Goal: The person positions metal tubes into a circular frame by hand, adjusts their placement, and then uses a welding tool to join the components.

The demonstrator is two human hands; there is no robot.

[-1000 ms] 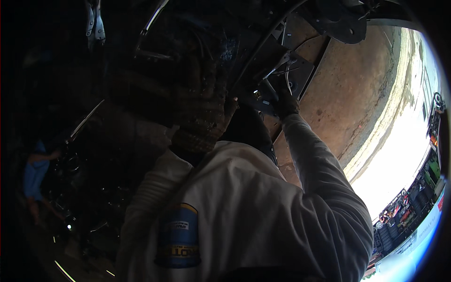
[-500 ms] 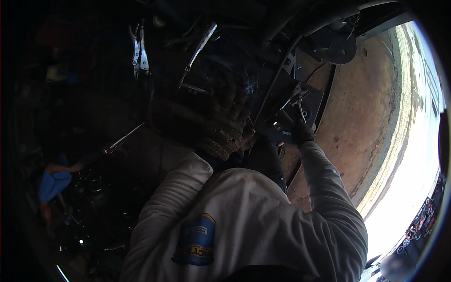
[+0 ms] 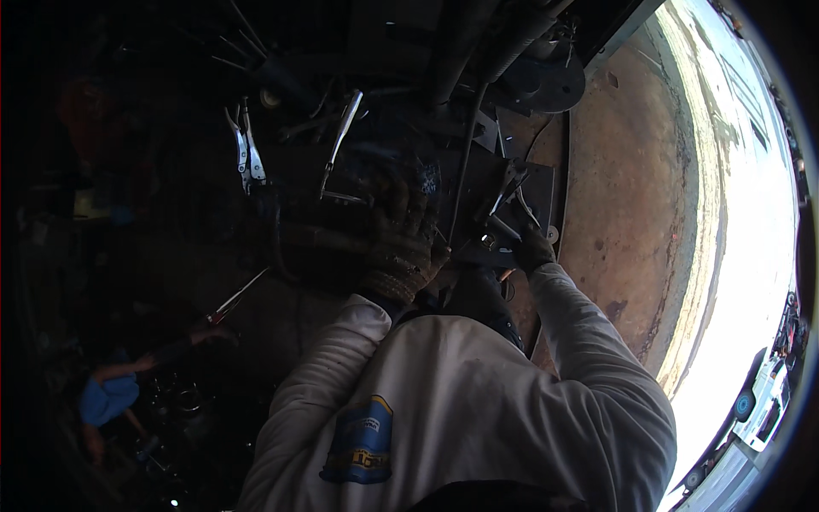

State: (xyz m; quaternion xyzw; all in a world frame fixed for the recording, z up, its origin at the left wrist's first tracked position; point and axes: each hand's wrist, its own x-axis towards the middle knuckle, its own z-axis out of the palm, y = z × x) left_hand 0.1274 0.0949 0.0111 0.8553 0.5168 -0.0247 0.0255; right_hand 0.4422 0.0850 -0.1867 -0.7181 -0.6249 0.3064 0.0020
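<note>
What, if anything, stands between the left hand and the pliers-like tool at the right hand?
A dark cable does: it runs down the picture between the left hand and the pliers-like tool, along the left part of the dark plate. Whether it is raised above the plate cannot be told.

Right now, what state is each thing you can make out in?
Left hand: gloved, open, back upward.
Pliers on the right: handles spread.
Right hand: gloved, at those pliers; grip unclear.
Locking pliers on the left: handles slightly apart, untouched.
Chrome-handled tool: slanted, untouched.
</note>
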